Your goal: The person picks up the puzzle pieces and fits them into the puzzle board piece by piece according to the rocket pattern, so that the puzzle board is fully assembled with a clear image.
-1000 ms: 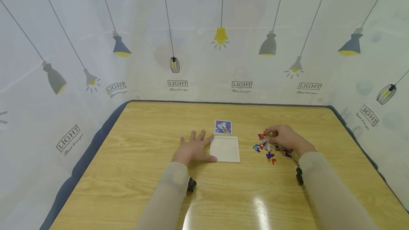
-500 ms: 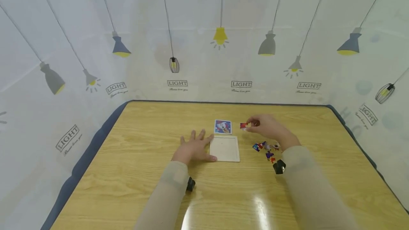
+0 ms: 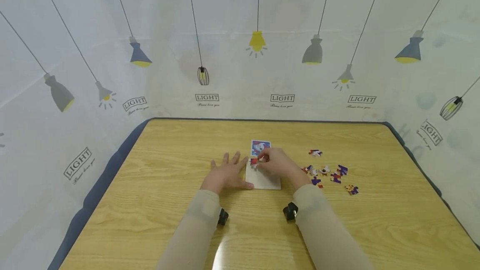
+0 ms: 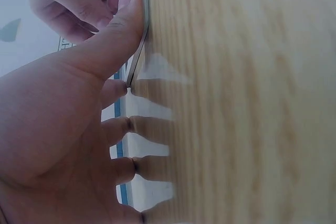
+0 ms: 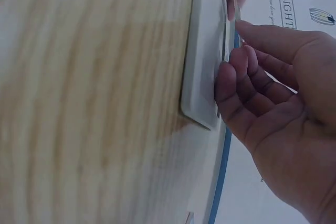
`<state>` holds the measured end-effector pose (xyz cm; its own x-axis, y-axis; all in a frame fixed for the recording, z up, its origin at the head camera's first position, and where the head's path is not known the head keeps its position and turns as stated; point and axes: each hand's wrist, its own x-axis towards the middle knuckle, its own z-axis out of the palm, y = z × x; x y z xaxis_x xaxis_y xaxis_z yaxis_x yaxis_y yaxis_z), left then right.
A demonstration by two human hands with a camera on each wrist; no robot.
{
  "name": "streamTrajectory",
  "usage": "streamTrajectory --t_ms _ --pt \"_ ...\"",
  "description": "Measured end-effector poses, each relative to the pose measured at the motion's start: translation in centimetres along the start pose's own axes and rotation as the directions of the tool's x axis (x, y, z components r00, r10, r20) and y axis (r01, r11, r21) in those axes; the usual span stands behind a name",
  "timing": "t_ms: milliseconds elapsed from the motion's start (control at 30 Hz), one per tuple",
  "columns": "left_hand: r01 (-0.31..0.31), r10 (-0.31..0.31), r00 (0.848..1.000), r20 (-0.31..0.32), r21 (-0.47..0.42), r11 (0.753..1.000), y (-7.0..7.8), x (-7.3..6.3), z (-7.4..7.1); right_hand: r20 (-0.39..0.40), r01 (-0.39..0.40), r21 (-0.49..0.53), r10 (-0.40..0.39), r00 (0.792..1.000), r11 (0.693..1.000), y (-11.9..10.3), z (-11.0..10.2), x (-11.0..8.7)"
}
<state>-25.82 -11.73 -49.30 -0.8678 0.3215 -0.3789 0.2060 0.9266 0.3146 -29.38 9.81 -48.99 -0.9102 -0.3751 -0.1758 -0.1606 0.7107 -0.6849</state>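
Note:
A red-topped jigsaw piece [image 3: 254,162] is pinched by my right hand [image 3: 279,164] over the upper left corner of the pale puzzle tray [image 3: 266,183]. In the right wrist view, the thumb of my right hand [image 5: 283,77] meets the thin piece [image 5: 237,10], with the other fingers curled near the tray [image 5: 202,72]. My left hand [image 3: 226,175] rests spread at the tray's left edge. The left wrist view shows the thumb of my left hand [image 4: 68,114] along the tray's side, fingertips on the table. A picture card [image 3: 259,146] lies just beyond the tray.
Loose jigsaw pieces [image 3: 336,176] lie scattered to the right of the tray, with one piece [image 3: 315,153] farther back and another piece [image 3: 351,189] nearer the front. The wooden table [image 3: 168,170] meets a printed cloth wall [image 3: 240,86] at the back.
My right hand picked up the red-topped piece from the scattered pieces and carried it left to the tray's upper left corner. My left hand has stayed in place.

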Motion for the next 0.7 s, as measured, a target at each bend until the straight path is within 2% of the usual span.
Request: streamTrajectory --t_ms 267,433,700 --pt "0.002 -0.002 1.0 -0.003 0.011 1.0 -0.12 0.38 0.19 0.028 0.031 -0.097 -0.028 0.999 0.995 -0.35 0.69 0.4" --pt "0.005 -0.005 1.0 0.001 0.009 1.0 -0.35 0.84 0.52 0.036 0.031 -0.101 -0.028 0.999 0.994 -0.41 0.87 0.56" --pt "0.012 -0.012 1.0 0.012 0.012 1.0 -0.34 0.8 0.52 0.03 0.014 -0.113 -0.011 0.999 0.994 -0.45 1.12 0.74"
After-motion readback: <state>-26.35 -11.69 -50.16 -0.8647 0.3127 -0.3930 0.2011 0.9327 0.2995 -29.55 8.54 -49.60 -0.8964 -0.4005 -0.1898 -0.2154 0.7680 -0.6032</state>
